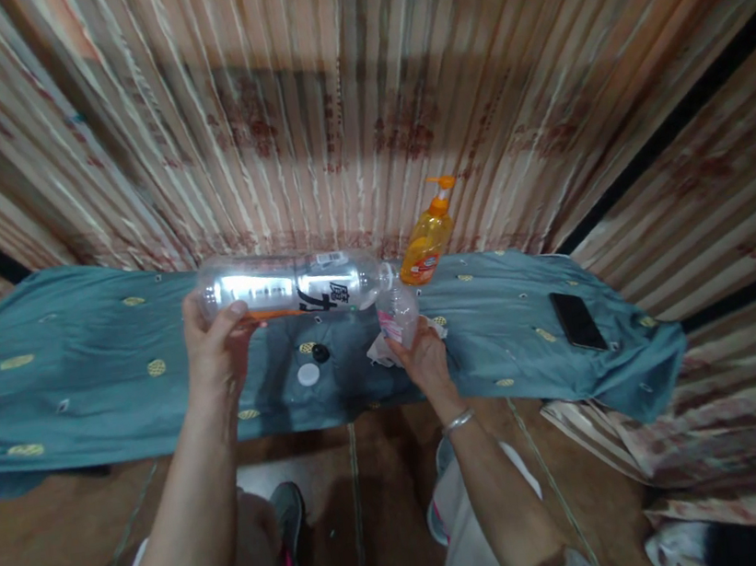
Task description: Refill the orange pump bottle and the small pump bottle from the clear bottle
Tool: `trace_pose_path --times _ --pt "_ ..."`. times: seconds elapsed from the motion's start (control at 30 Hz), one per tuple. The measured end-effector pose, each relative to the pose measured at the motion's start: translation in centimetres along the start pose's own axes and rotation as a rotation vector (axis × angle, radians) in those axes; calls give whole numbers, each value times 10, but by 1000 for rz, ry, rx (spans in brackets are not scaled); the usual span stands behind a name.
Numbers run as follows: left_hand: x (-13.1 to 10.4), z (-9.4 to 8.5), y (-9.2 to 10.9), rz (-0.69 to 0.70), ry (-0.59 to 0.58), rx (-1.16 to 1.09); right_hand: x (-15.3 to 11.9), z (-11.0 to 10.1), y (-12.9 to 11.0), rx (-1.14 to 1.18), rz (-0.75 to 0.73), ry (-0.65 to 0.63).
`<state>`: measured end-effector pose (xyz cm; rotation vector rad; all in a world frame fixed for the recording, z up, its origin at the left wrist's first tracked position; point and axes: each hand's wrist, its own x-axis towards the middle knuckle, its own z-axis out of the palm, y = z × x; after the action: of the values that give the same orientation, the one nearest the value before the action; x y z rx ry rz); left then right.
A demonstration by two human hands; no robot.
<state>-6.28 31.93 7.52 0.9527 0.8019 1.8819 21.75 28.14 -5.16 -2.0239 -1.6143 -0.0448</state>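
Note:
My left hand (222,341) grips the base end of a large clear plastic bottle (267,284), which lies sideways in the air with its neck pointing right. Below that neck, my right hand (424,356) holds a small clear bottle (396,310) with a pink label, slightly tilted. The two mouths meet or nearly meet; whether they touch I cannot tell. Any liquid passing between them is not visible. A white round cap (307,374) and a small black cap (319,353) lie on the cloth between my hands. Crumpled white tissue (381,351) is behind my right hand.
An orange pump bottle (425,244) stands just right of the large bottle's neck. Farther right lies a black phone (576,320). A teal patterned cloth (95,357) covers the narrow table. Pleated curtains (302,126) hang close behind it.

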Motion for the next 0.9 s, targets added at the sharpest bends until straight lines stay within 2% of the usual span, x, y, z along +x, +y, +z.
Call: trace_pose_path --times 0.3,0.73,0.9 --pt "1 1 4 -3 -7 32 3 0 -2 34 -24 11" --pt "-1 8 9 -12 10 39 3 11 -2 3 -73 105" --pt "-2 10 11 -18 18 58 3 11 -3 -44 -38 73"
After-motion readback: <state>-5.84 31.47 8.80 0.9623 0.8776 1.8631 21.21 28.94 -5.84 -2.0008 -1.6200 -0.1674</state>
